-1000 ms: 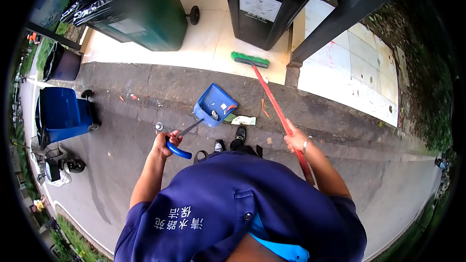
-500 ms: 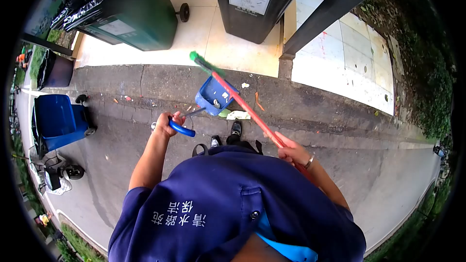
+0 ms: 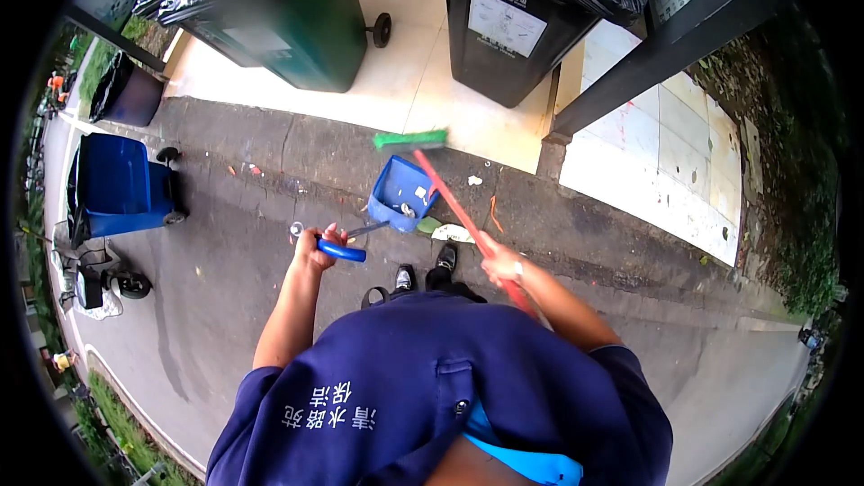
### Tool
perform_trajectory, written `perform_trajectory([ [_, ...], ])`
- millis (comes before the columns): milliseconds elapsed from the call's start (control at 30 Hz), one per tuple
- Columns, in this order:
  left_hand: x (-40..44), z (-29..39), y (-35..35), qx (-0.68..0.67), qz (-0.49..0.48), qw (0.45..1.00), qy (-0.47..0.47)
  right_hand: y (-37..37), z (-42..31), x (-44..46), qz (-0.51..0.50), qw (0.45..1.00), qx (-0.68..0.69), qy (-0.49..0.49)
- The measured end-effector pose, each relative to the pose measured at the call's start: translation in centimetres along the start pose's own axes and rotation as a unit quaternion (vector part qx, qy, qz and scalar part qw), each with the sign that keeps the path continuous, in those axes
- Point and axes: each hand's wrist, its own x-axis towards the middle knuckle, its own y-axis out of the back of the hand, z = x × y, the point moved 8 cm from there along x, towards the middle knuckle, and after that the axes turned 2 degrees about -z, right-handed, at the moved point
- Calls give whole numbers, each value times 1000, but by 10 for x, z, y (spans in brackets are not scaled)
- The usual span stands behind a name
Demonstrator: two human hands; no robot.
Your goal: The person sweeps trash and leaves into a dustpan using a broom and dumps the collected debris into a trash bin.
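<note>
My left hand [image 3: 317, 247] is closed around the handle of a blue long-handled dustpan [image 3: 385, 216], whose pan lies on the pavement with small bits of litter in it. In my right hand [image 3: 502, 261] is the red stick of a broom [image 3: 454, 207]. Its green bristle head [image 3: 410, 139] is just beyond the far edge of the pan, near the pale tiles. A flat whitish wrapper [image 3: 452, 233] and a green scrap [image 3: 428, 225] lie beside the pan, close to my shoes. An orange strip [image 3: 495, 213] is on the ground to the right.
A green wheeled bin [image 3: 315, 27] and a dark bin [image 3: 504, 36] stand on the tiled platform [image 3: 405, 94]. A blue wheeled bin [image 3: 117, 182] is at left, near a parked vehicle [image 3: 99, 279]. A dark post [image 3: 648, 58] rises at right.
The broom head has swung right and turned from slanted to nearly level beyond the pan. My right hand has moved forward. The view has shifted, while the dustpan stays in my left hand.
</note>
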Motion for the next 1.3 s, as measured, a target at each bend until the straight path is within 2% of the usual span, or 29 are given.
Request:
perform_trajectory([
  [33, 2, 2, 1, 4, -5, 1000, -7, 1, 18, -20, -63, 989, 119, -55],
  [67, 4, 4, 3, 6, -12, 1000, -14, 1, 8, -47, -91, 980, 166, -65],
  [133, 5, 2, 9, -22, -17, 1000, -5, 1, -10, -83, -104, 979, 159, -72],
  [233, -3, -3, 17, -23, -15, 999, 23, -2, -39, -94, -76, 995, 52, -47],
  [267, -9, -5, 20, -20, -2, 1000, 1, -4, -45, -83, -81, 995, 50, -44],
  [367, -14, -1, 43, -92, -46, 995, 17, -4, -75, -27, -32, 996, -76, 28],
  [400, -26, 1, 44, -94, -26, 995, -22, -7, -84, -6, -16, 993, -107, 41],
  [500, -39, 10, 55, -109, -28, 992, -56, -9, -89, 71, 9, 986, -162, 36],
  [567, -44, 27, 63, -98, 28, 980, -171, -11, -83, 115, 5, 985, -169, 41],
  [667, -28, 50, 78, -109, 26, 983, -144, -23, -55, 148, -9, 985, -173, -10],
  [733, -20, 62, 86, -113, 25, 982, -150, -39, -41, 118, -73, 984, -161, -4],
  [800, -11, 62, 88, -155, 0, 986, -63, -40, -32, 68, -172, 985, -25, -23],
  [867, -10, 70, 92, -145, 23, 986, -74, -23, -33, 10, -224, 971, 72, -35],
  [933, -12, 73, 93, -125, 27, 988, -89, -16, -35, -48, -209, 960, 173, -72],
  [1000, 1, 86, 106, -115, 32, 985, -126, -19, -41, -88, -173, 969, 165, -55],
  [1067, -5, 75, 91, -80, 23, 991, -102, -17, -33, -105, -126, 978, 163, -35],
  [1167, -14, 50, 66, -6, 5, 999, -52, 3, -6, -110, 33, 987, 159, -13],
  [1200, -21, 40, 59, 19, 11, 999, -46, 4, 3, -107, 43, 985, 168, -9],
  [1300, -17, 36, 56, 77, -3, 997, 7, 19, 35, -95, 177, 977, 117, -9],
])
